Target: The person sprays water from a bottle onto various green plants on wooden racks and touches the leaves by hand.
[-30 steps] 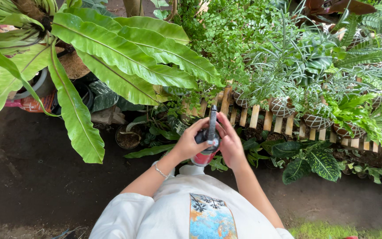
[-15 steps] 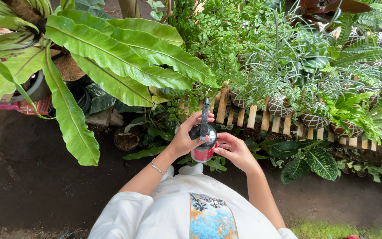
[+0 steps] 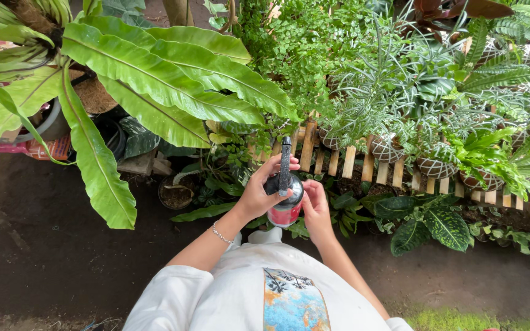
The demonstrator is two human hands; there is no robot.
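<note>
**Head view: sprayer held two-handed over the plant bed, top may be loose**

Head camera, centre frame: you hold the small spray bottle with the red base, clear dome and black pump top [image 3: 284,199] between both hands. Left hand [image 3: 259,195] is wrapped around its 9 o'clock side, fingers curled over the dome. Right hand [image 3: 315,209] cups the 3 o'clock side, fingers narrow. Nozzle points to 12 o'clock, at the pale slatted wooden rack [image 3: 363,164].

Risks, my read:
- Can't tell whether the pump top is seated. If loose, it could leak or pop off under pressure.
- Wet plastic plus a split grip: the bottle could slip onto the dark soil floor [image 3: 44,257].
- Big green strap-leaf fern [image 3: 154,79] at 10 o'clock hangs close; a swing left would clip it.
</note>
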